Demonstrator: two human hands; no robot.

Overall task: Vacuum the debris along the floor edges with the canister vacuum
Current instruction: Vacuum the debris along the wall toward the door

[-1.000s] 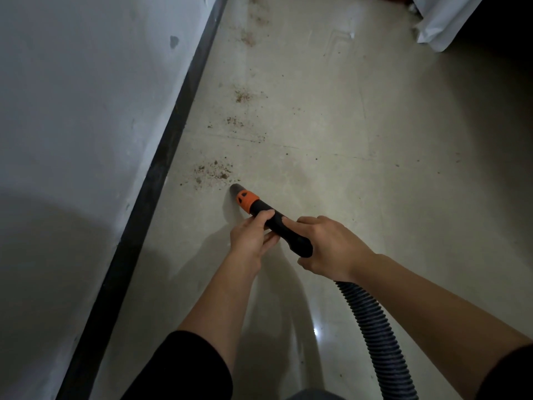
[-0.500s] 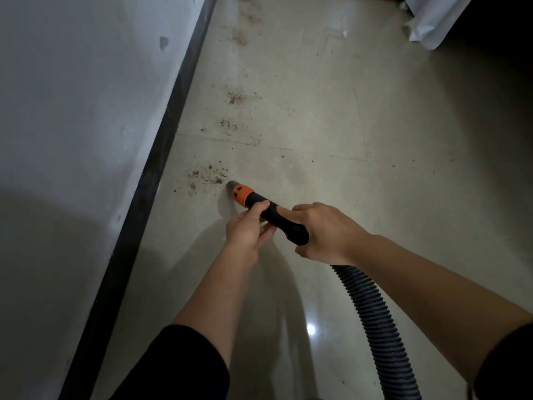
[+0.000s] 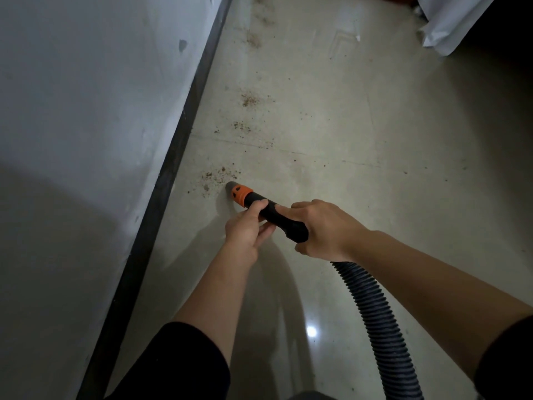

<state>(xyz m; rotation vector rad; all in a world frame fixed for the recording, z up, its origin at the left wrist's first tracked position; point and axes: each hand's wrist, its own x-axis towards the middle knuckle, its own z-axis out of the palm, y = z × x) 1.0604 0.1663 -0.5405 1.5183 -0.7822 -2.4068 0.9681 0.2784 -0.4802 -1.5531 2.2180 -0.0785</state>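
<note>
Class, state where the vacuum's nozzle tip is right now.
In the head view, the nozzle tip sits centre-left, at the nearest debris patch, right of the black baseboard.

Two hands (image 3: 288,226), one hose (image 3: 377,321)

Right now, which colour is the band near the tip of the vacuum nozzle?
Orange, on the black nozzle; the head view shows the band best.

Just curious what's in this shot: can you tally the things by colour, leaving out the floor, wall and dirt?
Black: 3, the nozzle handle, the ribbed hose and the baseboard strip
Orange: 1, the collar near the nozzle tip
White: 1, the cloth at top right
Bare hands: 2, left hand and right hand
Total: 7
</note>
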